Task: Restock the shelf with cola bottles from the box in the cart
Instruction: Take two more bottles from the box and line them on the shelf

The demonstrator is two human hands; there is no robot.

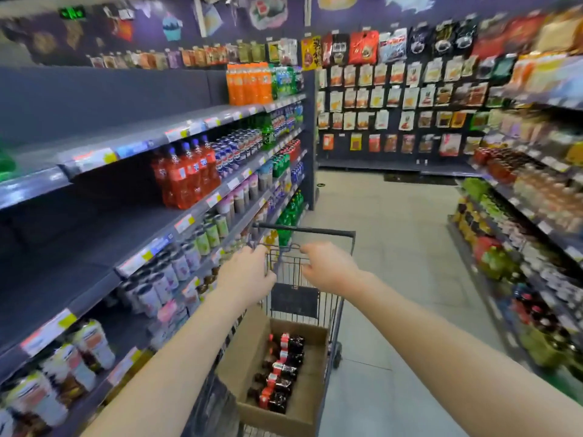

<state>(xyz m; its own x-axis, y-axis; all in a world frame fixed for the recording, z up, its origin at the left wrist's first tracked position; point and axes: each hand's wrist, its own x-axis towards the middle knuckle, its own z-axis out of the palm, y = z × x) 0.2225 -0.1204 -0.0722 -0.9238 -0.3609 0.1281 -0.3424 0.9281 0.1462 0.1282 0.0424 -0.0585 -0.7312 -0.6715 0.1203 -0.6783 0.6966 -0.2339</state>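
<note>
Grip on dark wire shopping cart [340, 313].
Left hand [249, 274] and right hand [328, 266]: fingers grasping its rail; brown cardboard box [310, 392] holds dark cola bottles [284, 370].

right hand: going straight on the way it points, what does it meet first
The right hand would first meet the cart's wire rim, right at its fingers; blur hides whether they already touch.

left hand [249, 274], right hand [328, 266] grip cart [315, 230]; cola bottles [282, 373] lie in box [312, 367]; shelf [94, 234] at left

blurred price labels [94, 159]; cart [315, 231] partly cropped
</note>
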